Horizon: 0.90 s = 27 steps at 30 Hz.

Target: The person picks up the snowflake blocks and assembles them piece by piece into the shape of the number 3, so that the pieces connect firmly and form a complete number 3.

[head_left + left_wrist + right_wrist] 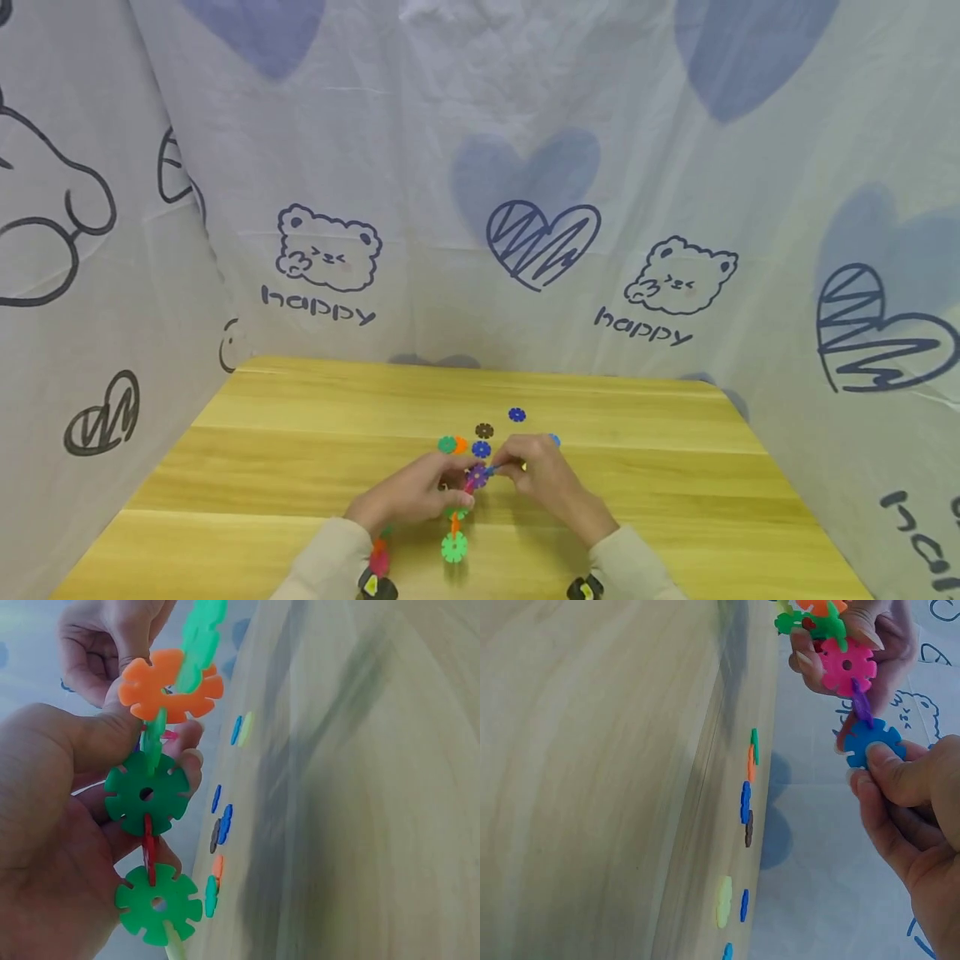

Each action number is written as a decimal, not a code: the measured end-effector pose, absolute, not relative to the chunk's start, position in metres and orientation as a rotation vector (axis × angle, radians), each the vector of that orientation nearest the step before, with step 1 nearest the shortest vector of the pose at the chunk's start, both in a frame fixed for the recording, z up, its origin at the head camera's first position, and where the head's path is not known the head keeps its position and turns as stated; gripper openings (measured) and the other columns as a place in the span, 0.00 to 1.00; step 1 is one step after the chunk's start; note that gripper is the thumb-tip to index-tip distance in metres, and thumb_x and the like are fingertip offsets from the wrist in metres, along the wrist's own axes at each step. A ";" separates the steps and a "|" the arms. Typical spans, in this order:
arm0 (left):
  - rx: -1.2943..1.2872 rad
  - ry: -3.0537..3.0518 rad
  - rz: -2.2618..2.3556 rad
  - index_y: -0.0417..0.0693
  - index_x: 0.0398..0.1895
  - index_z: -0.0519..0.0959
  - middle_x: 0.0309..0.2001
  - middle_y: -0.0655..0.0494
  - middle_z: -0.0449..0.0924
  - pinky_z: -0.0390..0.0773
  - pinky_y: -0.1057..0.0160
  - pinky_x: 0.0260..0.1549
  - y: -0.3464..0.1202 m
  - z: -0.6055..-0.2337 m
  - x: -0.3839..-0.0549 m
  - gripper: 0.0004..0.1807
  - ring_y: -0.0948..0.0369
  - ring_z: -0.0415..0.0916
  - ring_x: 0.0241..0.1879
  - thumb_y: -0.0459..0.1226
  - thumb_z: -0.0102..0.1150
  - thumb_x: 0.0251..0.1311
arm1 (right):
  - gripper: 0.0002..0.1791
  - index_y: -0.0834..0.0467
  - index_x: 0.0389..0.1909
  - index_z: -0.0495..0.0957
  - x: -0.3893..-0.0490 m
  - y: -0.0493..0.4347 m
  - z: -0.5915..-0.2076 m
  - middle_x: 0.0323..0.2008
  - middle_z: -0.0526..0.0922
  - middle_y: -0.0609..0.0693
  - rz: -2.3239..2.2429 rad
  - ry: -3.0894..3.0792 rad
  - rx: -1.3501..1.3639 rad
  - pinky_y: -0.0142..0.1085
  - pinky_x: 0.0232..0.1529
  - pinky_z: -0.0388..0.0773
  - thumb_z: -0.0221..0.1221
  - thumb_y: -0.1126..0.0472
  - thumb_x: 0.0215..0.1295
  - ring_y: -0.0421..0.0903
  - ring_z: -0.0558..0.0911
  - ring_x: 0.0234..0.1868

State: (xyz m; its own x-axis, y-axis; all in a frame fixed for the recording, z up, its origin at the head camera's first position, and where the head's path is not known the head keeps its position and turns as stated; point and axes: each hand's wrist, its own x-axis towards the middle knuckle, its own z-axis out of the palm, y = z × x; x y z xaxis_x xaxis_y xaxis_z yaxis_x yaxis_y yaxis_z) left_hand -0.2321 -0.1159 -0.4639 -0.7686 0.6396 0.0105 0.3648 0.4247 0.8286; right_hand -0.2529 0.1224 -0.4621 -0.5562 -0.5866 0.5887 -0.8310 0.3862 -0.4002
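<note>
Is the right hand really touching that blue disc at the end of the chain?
Touching. The right wrist view shows it plainly: the right hand pinches the blue disc by its edge.

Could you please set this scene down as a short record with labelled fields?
Left hand: holds a chain of linked notched discs
Right hand: pinches a blue disc
Chain end: pink disc, then purple disc, which meets the blue disc; whether fully slotted is unclear
Loose on table: two dark blue discs, brown disc, orange disc, green disc, yellow disc, light blue disc
Backdrop: pale cloth with printed hearts and bears
</note>
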 end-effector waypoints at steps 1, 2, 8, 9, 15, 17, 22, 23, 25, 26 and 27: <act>0.867 2.377 1.271 0.43 0.73 0.71 0.43 0.54 0.88 0.82 0.69 0.42 -0.116 -0.463 -0.232 0.30 0.68 0.81 0.38 0.38 0.63 0.69 | 0.08 0.63 0.28 0.86 -0.252 0.122 -0.463 0.27 0.89 0.54 0.973 -2.289 1.227 0.22 0.34 0.83 0.71 0.77 0.51 0.43 0.87 0.27; 0.863 2.378 1.272 0.43 0.73 0.71 0.42 0.54 0.88 0.82 0.69 0.41 -0.117 -0.463 -0.232 0.30 0.67 0.81 0.38 0.38 0.63 0.70 | 0.08 0.63 0.28 0.86 -0.252 0.121 -0.463 0.28 0.89 0.54 0.975 -2.281 1.218 0.23 0.34 0.83 0.71 0.77 0.51 0.43 0.87 0.27; 0.860 2.376 1.290 0.43 0.73 0.71 0.43 0.51 0.88 0.82 0.68 0.41 -0.117 -0.463 -0.233 0.30 0.66 0.81 0.37 0.39 0.63 0.69 | 0.08 0.63 0.27 0.86 -0.250 0.118 -0.463 0.27 0.89 0.54 0.939 -2.254 1.180 0.22 0.33 0.83 0.71 0.78 0.51 0.43 0.87 0.27; 0.862 2.372 1.295 0.44 0.73 0.71 0.43 0.50 0.89 0.82 0.68 0.42 -0.117 -0.464 -0.233 0.30 0.66 0.81 0.38 0.39 0.63 0.69 | 0.08 0.63 0.27 0.86 -0.250 0.118 -0.463 0.27 0.89 0.54 0.931 -2.251 1.181 0.22 0.33 0.83 0.71 0.78 0.51 0.43 0.87 0.27; 0.843 2.347 1.332 0.46 0.72 0.73 0.45 0.49 0.88 0.83 0.68 0.42 -0.117 -0.468 -0.233 0.29 0.65 0.82 0.39 0.38 0.64 0.68 | 0.08 0.63 0.27 0.86 -0.252 0.119 -0.461 0.26 0.89 0.53 0.895 -2.260 1.236 0.21 0.33 0.82 0.72 0.77 0.51 0.42 0.86 0.26; 0.835 2.341 1.338 0.48 0.71 0.74 0.45 0.50 0.87 0.83 0.68 0.41 -0.117 -0.468 -0.233 0.28 0.65 0.82 0.39 0.38 0.65 0.68 | 0.08 0.62 0.28 0.86 -0.253 0.119 -0.461 0.27 0.89 0.53 0.886 -2.278 1.262 0.20 0.33 0.81 0.72 0.76 0.51 0.41 0.86 0.26; 0.817 2.347 1.334 0.49 0.70 0.76 0.41 0.55 0.88 0.82 0.67 0.42 -0.118 -0.467 -0.233 0.27 0.64 0.82 0.39 0.38 0.65 0.68 | 0.07 0.63 0.29 0.86 -0.255 0.118 -0.463 0.27 0.89 0.53 0.898 -2.318 1.283 0.20 0.33 0.81 0.72 0.75 0.52 0.41 0.86 0.27; 0.818 2.355 1.329 0.49 0.70 0.75 0.40 0.56 0.88 0.82 0.68 0.42 -0.118 -0.467 -0.233 0.27 0.65 0.82 0.38 0.38 0.65 0.67 | 0.07 0.62 0.29 0.86 -0.255 0.118 -0.464 0.28 0.89 0.53 0.907 -2.323 1.274 0.21 0.34 0.82 0.72 0.75 0.52 0.41 0.86 0.27; 0.823 2.362 1.327 0.49 0.70 0.75 0.39 0.57 0.88 0.81 0.68 0.41 -0.118 -0.467 -0.233 0.27 0.65 0.82 0.38 0.38 0.65 0.67 | 0.07 0.62 0.29 0.86 -0.254 0.118 -0.466 0.28 0.89 0.54 0.931 -2.330 1.255 0.21 0.34 0.82 0.72 0.75 0.52 0.41 0.86 0.27; 0.825 2.364 1.328 0.48 0.70 0.75 0.39 0.57 0.87 0.82 0.68 0.40 -0.118 -0.467 -0.232 0.27 0.65 0.81 0.37 0.38 0.65 0.67 | 0.07 0.62 0.29 0.86 -0.254 0.118 -0.467 0.28 0.89 0.54 0.942 -2.333 1.246 0.22 0.34 0.82 0.72 0.75 0.52 0.41 0.86 0.27; 0.825 2.364 1.326 0.48 0.70 0.75 0.39 0.57 0.87 0.82 0.68 0.40 -0.118 -0.468 -0.232 0.27 0.65 0.81 0.37 0.38 0.65 0.67 | 0.07 0.62 0.29 0.86 -0.254 0.118 -0.468 0.28 0.89 0.54 0.954 -2.335 1.241 0.22 0.34 0.82 0.72 0.75 0.52 0.41 0.86 0.28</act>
State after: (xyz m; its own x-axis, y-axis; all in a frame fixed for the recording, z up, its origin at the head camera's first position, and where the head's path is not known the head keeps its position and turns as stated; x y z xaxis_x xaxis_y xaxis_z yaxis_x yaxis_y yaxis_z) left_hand -0.2318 -0.1176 -0.4677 -0.7873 0.6164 0.0134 0.3328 0.4066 0.8509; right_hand -0.2542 0.1181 -0.4679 -0.5664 -0.6034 0.5614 -0.8238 0.3964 -0.4052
